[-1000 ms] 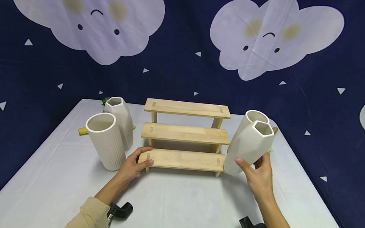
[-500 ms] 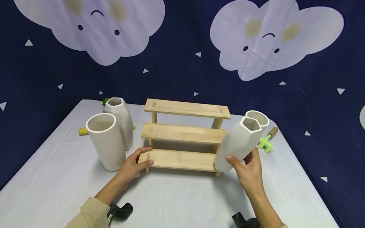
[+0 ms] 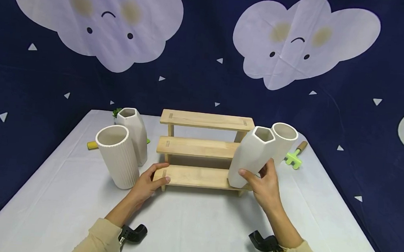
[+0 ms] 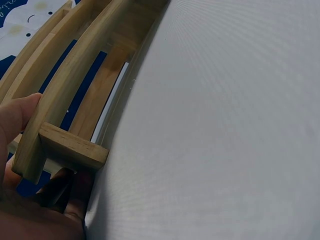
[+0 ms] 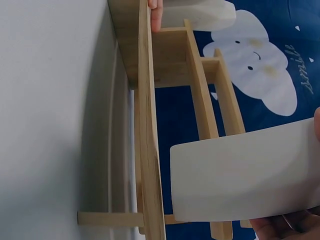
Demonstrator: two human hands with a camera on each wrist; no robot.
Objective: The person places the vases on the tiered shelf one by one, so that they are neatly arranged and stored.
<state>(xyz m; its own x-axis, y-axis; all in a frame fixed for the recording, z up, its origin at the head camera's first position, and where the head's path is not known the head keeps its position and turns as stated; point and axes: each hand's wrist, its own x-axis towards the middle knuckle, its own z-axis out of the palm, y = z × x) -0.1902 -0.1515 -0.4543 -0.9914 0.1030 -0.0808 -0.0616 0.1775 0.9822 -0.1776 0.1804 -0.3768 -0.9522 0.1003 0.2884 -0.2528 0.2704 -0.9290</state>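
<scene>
Left of the left hand [image 3: 146, 181], a ribbed vase [image 3: 120, 163] stands upright, out of its way. That hand grips the left end of the wooden rack [image 3: 198, 176] by its lowest board, probably to steady it. Between the hands, over the board's right end, is the faceted vase [image 3: 251, 157]; the right hand [image 3: 265, 186] grips it from the right, seemingly to leave the base free, with a slim gap beneath. Beyond the right hand lies a green fork [image 3: 294, 159].
</scene>
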